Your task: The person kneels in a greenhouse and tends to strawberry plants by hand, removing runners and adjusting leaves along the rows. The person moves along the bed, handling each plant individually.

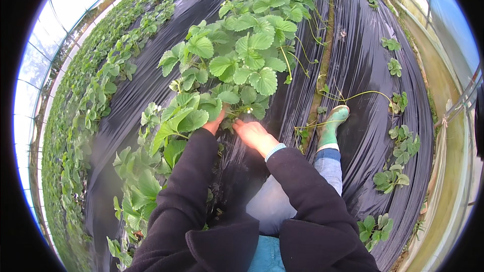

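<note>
Both of my hands reach in at the base of a leafy strawberry plant (242, 56) that grows through black plastic mulch (245, 162). My left hand (215, 121) is partly covered by leaves, and its fingertips are hidden among the stems. My right hand (252, 133) lies just to the right, its fingertips touching the low stems and small leaves at the plant's foot. Whether either hand grips a stem cannot be made out. A small white strawberry flower (249, 110) shows just above my right hand.
My green rubber boot (332, 122) stands at the right, near a furrow (321, 79) crossed by long runners (368, 92). Small strawberry plants (391, 178) grow beyond it, beside the greenhouse's plastic side wall (450, 151). Dense strawberry rows (90, 94) run along the left.
</note>
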Motion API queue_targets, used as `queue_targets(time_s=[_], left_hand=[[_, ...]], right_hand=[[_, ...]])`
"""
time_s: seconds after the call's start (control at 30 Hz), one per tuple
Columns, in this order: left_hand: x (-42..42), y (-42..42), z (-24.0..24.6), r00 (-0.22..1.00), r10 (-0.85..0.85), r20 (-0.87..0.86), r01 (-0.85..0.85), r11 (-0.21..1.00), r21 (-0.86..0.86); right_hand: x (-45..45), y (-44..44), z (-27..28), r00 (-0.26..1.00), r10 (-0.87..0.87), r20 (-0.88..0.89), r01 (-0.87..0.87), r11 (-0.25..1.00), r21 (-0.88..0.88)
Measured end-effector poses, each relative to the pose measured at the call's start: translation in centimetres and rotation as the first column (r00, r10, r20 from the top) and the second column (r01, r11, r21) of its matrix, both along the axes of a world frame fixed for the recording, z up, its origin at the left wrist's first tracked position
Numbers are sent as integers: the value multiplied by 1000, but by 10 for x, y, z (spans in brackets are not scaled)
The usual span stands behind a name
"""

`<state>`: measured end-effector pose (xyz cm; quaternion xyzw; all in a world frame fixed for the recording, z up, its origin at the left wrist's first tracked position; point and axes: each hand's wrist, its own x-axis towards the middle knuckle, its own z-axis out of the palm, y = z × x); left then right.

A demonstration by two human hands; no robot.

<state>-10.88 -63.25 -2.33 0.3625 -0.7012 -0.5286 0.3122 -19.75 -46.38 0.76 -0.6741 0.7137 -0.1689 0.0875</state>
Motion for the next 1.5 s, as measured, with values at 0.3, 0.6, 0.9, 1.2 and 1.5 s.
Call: queue_targets(time_s=[0.3,0.6,0.9,1.2,1.5], left_hand=[[-2,11,25,985,-165,-55,168,985,47],[35,82,34,643,-67,763,580,694,-428],[33,91,19,608,61,792,559,675,-481],[-1,99,8,716,130,686,288,840,-460],[-37,115,54,535,154,831,305,882,-360]], right_hand=[[-23,39,0,1000,26,-10,-26,998,-49],[-86,306,-24,641,-749,-168,743,661,-107],[-89,435,-60,745,-569,-347,661,700,270],[-113,451,-72,763,-643,-63,625,709,327],[-183,385,-58,732,-680,42,527,604,598]])
